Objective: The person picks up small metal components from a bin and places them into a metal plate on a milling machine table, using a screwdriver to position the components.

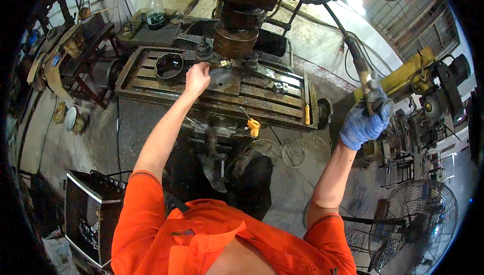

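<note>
Knit-gloved right hand (366,123) on lever (359,63), slotted metal table (288,104)

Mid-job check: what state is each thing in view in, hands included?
Left hand: bare, fingers curled; cannot tell if holding anything.
Right hand: gloved, closed around the lever.
Dark bowl: upright, open-topped.
Slotted table: shiny in patches.
Yellow-handled tool: resting at the table's right end.
Bottle: upright, partly filled.
Fan: upright; spinning or not, cannot tell.
</note>
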The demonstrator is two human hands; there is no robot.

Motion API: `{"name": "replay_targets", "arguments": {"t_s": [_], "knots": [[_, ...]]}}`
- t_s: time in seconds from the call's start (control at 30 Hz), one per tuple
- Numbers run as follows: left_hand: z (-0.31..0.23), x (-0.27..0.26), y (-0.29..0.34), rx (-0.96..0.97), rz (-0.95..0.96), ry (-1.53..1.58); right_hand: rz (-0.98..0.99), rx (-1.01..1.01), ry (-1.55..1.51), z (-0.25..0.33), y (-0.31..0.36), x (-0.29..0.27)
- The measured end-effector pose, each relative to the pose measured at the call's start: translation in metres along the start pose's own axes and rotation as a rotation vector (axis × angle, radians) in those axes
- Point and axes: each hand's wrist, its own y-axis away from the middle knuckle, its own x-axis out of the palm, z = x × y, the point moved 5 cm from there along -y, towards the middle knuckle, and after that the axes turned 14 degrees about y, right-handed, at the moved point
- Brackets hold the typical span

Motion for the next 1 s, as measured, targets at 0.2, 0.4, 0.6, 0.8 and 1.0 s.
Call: {"name": "replay_targets", "arguments": {"t_s": [0.2, 0.4, 0.6, 0.8, 1.0], "knots": [[-0.014, -0.013, 0.017, -0.07, 0.146, 0.059, -0.009, 0.015, -0.006, -0.004, 0.008, -0.001], [0.016, -0.033, 0.036, -0.375, 0.161, 0.69, 0.022, -0.002, -0.016, -0.016, 0.018, -0.007], [0.025, -0.048, 0.054, -0.605, 0.2, 0.893, -0.043, 0.077, 0.305, -0.011, 0.03, -0.004], [0.023, -0.043, 0.053, -0.574, 0.192, 0.877, -0.007, 0.018, -0.065, -0.026, 0.031, -0.008], [0.011, -0.039, 0.053, -0.553, 0.196, 0.823, 0.003, 0.017, -0.093, -0.011, 0.025, -0.003]]}}
